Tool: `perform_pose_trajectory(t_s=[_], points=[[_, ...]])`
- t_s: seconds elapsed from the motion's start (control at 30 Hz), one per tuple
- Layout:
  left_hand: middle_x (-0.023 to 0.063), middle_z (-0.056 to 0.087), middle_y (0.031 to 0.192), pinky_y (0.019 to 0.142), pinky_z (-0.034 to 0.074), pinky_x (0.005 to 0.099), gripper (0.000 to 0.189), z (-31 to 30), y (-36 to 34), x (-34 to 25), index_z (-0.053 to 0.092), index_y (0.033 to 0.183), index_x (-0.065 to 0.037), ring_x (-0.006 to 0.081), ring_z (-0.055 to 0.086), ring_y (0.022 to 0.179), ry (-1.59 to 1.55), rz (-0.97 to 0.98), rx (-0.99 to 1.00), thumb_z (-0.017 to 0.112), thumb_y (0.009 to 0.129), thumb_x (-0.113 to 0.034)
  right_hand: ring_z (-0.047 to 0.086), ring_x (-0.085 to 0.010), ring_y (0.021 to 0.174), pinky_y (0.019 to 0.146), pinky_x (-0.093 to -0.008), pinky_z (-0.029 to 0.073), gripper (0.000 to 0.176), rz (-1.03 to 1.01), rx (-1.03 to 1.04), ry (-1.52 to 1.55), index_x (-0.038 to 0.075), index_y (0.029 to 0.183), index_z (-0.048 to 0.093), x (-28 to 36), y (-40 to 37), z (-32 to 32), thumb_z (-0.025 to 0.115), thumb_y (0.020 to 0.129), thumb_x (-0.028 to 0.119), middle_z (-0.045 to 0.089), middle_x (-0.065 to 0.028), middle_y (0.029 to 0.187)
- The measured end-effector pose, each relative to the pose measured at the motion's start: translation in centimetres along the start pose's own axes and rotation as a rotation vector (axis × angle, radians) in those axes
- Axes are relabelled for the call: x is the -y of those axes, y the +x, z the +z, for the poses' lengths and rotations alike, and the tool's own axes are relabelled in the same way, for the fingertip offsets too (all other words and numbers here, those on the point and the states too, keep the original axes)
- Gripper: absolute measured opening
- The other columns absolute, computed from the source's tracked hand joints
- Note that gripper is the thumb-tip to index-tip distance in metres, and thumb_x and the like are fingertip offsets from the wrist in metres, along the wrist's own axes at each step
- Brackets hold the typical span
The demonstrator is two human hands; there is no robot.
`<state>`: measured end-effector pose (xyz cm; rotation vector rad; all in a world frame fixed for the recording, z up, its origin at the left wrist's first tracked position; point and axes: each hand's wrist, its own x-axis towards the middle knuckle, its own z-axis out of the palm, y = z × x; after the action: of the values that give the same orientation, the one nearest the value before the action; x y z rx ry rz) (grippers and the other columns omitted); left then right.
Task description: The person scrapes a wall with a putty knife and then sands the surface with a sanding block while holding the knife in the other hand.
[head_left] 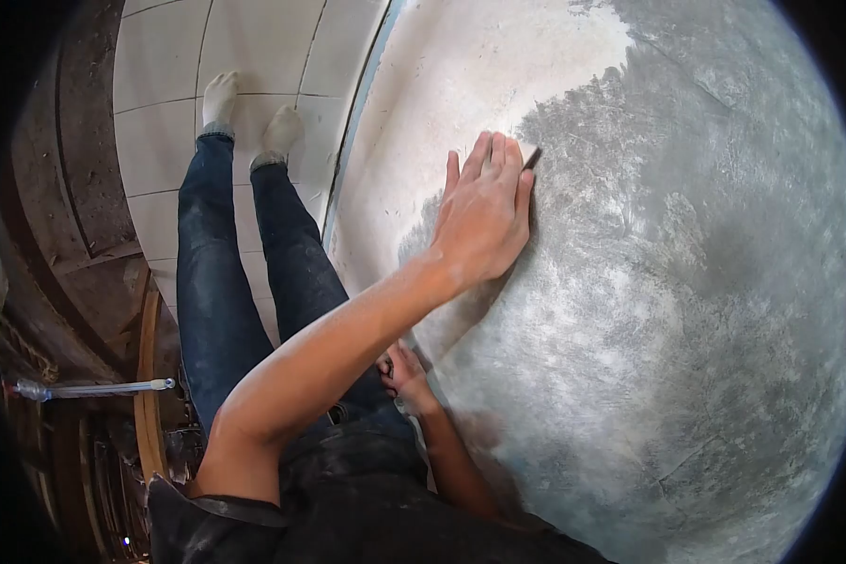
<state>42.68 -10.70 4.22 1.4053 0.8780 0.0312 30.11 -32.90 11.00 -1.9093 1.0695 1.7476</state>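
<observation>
My left hand (484, 211) lies against the mottled grey and white wall (630, 310), at the border of a whiter patch. Its fingers and thumb are closed over a small flat block (531, 153) with a pale face and a dark edge. Most of the block is hidden under the palm. Pale dust coats the hand and forearm. My right hand (406, 372) is low by my waist, close to the wall, with its fingers curled. Something dark shows at those fingers, but I cannot make out what it is.
Light floor tiles (164, 141) lie under my feet, and a bluish strip (359, 99) runs along the wall's base. At the left are a curved wooden piece (148, 404), a clear tube (103, 387) and dark clutter beyond the tiles.
</observation>
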Motion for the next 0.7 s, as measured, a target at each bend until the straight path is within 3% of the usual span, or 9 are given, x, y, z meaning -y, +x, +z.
perform_pose_trajectory(t_s=[0.13,0.23,0.43,0.53,0.63,0.7], points=[[0.0277,0.035,0.148,0.116,0.02,0.0553,0.051,-0.4,2.8,0.6,0.037,0.139,0.007,0.0405,0.025,0.142,0.023,-0.022,-0.004,0.026,0.105,-0.029,0.036,-0.0047,0.045,0.04,-0.0233,0.03,0.035,-0.012,-0.018,0.008,0.017,0.099,0.049,0.5,-0.4,0.4,0.043,0.101,0.051,0.044,0.0046,0.068],[0.028,0.035,0.147,0.116,0.02,0.0553,0.05,-0.6,1.4,-0.2,0.037,0.139,0.007,0.0406,0.025,0.142,-0.043,-0.041,0.009,0.027,0.105,-0.029,0.035,-0.0053,0.045,0.041,-0.0231,0.03,0.043,-0.004,-0.026,0.004,0.016,0.11,0.051,0.9,-1.0,0.8,0.041,0.099,0.057,0.041,0.0047,0.068],[0.028,0.036,0.147,0.116,0.019,0.0543,0.052,-0.2,-0.5,-0.9,0.034,0.142,0.006,0.0419,0.026,0.142,-0.055,0.009,-0.004,0.028,0.105,-0.029,0.034,-0.0053,0.045,0.041,-0.0229,0.029,0.044,0.031,-0.036,-0.006,0.017,0.114,0.052,-0.1,0.1,0.1,0.042,0.099,0.057,0.041,0.005,0.068],[0.0253,0.031,0.151,0.119,0.014,0.0519,0.055,-1.0,3.4,0.5,0.03,0.144,0.008,0.0399,0.023,0.144,0.031,-0.067,0.06,0.025,0.104,-0.03,0.036,-0.0048,0.043,0.038,-0.0234,0.029,0.029,0.013,-0.028,0.045,0.018,0.1,0.049,0.9,-0.5,0.6,0.044,0.101,0.047,0.043,0.0052,0.066],[0.0259,0.032,0.151,0.119,0.014,0.052,0.055,-0.9,3.1,0.3,0.031,0.144,0.008,0.0404,0.022,0.144,-0.054,-0.089,0.041,0.025,0.104,-0.03,0.036,-0.0054,0.042,0.037,-0.0241,0.029,0.026,0.014,-0.027,0.053,0.018,0.101,0.049,0.7,-0.3,0.6,0.044,0.101,0.043,0.043,0.0049,0.066],[0.0262,0.032,0.151,0.118,0.015,0.0521,0.055,-0.8,1.4,-0.2,0.031,0.144,0.008,0.0411,0.023,0.144,-0.052,-0.086,0.066,0.026,0.104,-0.03,0.035,-0.0057,0.044,0.039,-0.0239,0.029,0.034,0.025,-0.044,0.016,0.019,0.109,0.051,0.2,-0.2,0.6,0.043,0.1,0.051,0.042,0.0052,0.067]])
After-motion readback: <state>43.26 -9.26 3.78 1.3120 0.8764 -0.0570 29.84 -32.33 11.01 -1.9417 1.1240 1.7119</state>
